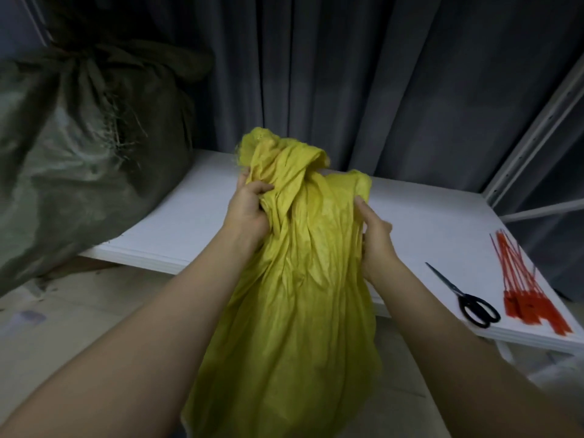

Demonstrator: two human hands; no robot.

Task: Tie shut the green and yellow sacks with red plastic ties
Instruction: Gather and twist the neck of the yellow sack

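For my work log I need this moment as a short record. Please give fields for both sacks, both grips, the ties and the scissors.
yellow sack: in front of the table, neck bunched, no tie visible on it
left grip: grips the bunched neck
right grip: holds the sack's right side, below the neck
green sack: at left, against the table, neck gathered; cannot tell if tied
red ties: bundle on the table, at right, untouched
scissors: closed, on the table beside the ties
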